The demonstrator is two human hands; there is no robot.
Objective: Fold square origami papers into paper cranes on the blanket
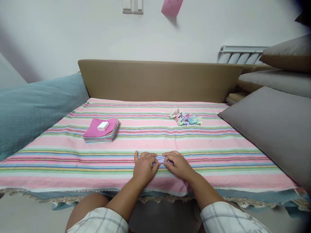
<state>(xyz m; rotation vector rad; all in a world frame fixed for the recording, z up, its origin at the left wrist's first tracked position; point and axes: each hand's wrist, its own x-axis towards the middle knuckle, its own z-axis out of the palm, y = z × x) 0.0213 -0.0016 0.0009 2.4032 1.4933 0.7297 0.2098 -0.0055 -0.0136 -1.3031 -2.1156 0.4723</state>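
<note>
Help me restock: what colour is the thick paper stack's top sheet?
The top sheet is bright pink; see the head view.

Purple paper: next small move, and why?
I'd probably press the purple paper down along its length onto the striped cloth: the left hand and right hand pinch it from either side, and its exposed middle looks creased.

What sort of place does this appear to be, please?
Probably a bedroom or living room at home: a striped cloth with a lace-trimmed edge covers the seat or bed, grey cushions are piled on the right, and light switches are on the wall.
</note>
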